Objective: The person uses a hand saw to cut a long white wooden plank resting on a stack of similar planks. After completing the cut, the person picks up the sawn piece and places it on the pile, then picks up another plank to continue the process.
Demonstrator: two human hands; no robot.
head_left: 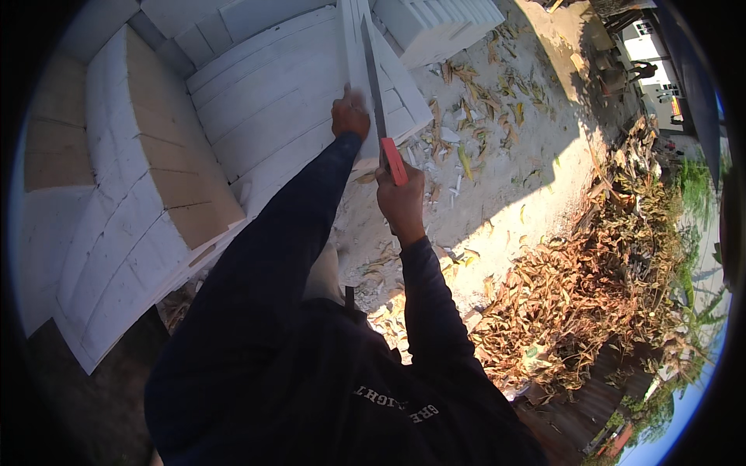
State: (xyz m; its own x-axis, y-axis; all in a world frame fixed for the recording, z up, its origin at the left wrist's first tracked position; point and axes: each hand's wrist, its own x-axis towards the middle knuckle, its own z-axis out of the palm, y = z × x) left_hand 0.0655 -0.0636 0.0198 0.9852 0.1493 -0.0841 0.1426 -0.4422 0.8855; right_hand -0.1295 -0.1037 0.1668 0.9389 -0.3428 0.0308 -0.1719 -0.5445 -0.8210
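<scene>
My right hand (pixel 402 200) is closed round the red handle of a handsaw (pixel 394 161). Its long, narrow blade points away from me and lies along the right side of a long white block (pixel 354 46). My left hand (pixel 350 116) is at the left of the blade, against the near part of that block. Its fingers are blurred, so how they are bent does not show clearly. Under both is a broad surface of white blocks (pixel 268 93) laid side by side. Where the blade meets the block, I cannot make out any cut.
Stacked white blocks (pixel 109 179) rise at the left, and more white slabs (pixel 439 27) stand at the far right of the work surface. Dry leaves and white scraps litter the sandy ground (pixel 505 147). A large heap of brown leaves (pixel 575 287) lies to the right.
</scene>
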